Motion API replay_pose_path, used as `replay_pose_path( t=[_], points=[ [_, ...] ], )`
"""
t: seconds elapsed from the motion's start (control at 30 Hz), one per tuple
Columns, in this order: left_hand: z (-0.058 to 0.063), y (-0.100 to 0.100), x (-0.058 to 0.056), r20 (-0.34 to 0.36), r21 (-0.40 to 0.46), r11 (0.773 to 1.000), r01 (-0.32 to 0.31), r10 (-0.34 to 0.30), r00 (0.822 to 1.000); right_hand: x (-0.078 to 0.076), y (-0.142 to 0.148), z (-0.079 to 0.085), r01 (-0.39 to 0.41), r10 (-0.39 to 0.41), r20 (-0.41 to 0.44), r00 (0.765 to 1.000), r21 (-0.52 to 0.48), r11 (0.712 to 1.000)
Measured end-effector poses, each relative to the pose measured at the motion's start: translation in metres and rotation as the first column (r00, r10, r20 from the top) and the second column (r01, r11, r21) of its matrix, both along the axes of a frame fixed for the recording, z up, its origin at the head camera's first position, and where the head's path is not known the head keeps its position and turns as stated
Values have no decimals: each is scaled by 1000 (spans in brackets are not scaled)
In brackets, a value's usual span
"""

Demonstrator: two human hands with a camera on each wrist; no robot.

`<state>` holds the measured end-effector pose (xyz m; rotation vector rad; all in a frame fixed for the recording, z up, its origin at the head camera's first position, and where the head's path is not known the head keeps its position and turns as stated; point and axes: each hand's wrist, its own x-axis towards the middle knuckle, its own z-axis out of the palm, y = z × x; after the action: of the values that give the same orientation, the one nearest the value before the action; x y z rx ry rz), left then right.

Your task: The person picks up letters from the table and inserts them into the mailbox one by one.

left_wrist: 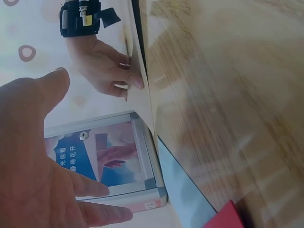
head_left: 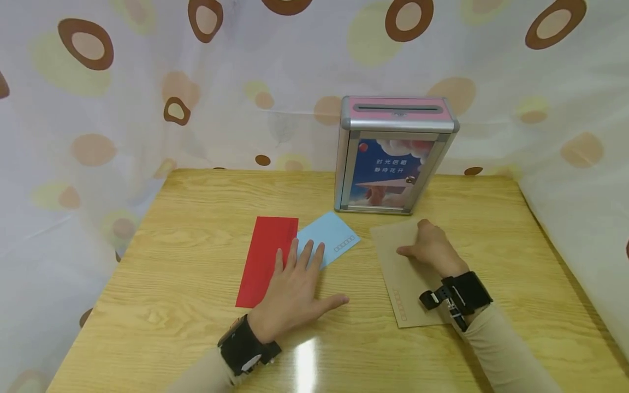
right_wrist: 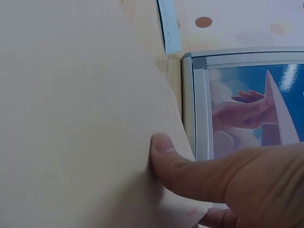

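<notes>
My right hand (head_left: 436,251) pinches a kraft-brown envelope (head_left: 402,273) near its far right corner. In the right wrist view the thumb lies on the envelope's face and the fingers go behind its edge. My left hand (head_left: 293,292) has its fingers spread, over the lower part of a red envelope (head_left: 262,251) and a light blue envelope (head_left: 328,229). It holds nothing. The blue one lies at an angle beside the red one, and my fingertips overlap both in the head view.
A pink-topped box (head_left: 388,169) with silver edges, a slot (head_left: 398,108) on top and a picture on its front stands at the back of the wooden table (head_left: 196,218). A patterned cloth (head_left: 295,65) hangs behind and along the sides.
</notes>
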<state>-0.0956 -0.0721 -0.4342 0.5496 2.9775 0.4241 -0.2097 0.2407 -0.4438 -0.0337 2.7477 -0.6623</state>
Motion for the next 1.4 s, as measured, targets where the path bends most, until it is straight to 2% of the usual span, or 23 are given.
replay_pose_path(
  t=[0.2,0.47,0.57,0.63,0.77,0.83,0.9,1.0,1.1,1.13,1.2,1.27,1.4],
  points=[
    [1,-2,-4,19,16,1000,-9,8,1000,5,2,3,16,-15,12,1000,-69,997],
    [8,-11,-17,28,63,997,-46,45,999,12,1,8,-60,51,-51,997,-192,979],
    [11,-15,-22,17,86,995,-53,52,998,22,-3,13,-81,68,-52,996,-319,944],
    [13,-17,-24,7,106,993,-50,50,999,31,-8,17,-93,82,-45,996,-408,908],
    [17,-18,-26,-34,198,980,-7,14,999,49,-23,27,-117,111,-44,993,-516,848],
    [20,-16,-25,-43,273,962,26,-15,999,57,-32,33,-136,128,-54,990,-554,821],
    [21,-13,-23,-42,357,932,64,-52,998,63,-42,39,-143,138,-54,989,-592,793],
    [22,-7,-21,-29,498,857,137,-141,990,70,-53,45,-131,119,-62,991,-637,759],
    [21,-2,-18,-71,599,776,198,-194,978,74,-62,49,-121,80,-92,993,-659,743],
    [20,-1,-16,-87,619,757,208,-197,977,74,-65,50,-123,68,-108,992,-657,744],
    [18,0,-13,-111,641,738,209,-180,977,75,-68,52,-130,51,-138,989,-656,744],
    [17,1,-10,-98,667,719,195,-175,980,76,-70,54,-128,29,-159,987,-660,740],
    [12,2,-6,-45,693,700,172,-196,979,77,-68,59,-135,-14,-213,977,-666,734]
  ],
)
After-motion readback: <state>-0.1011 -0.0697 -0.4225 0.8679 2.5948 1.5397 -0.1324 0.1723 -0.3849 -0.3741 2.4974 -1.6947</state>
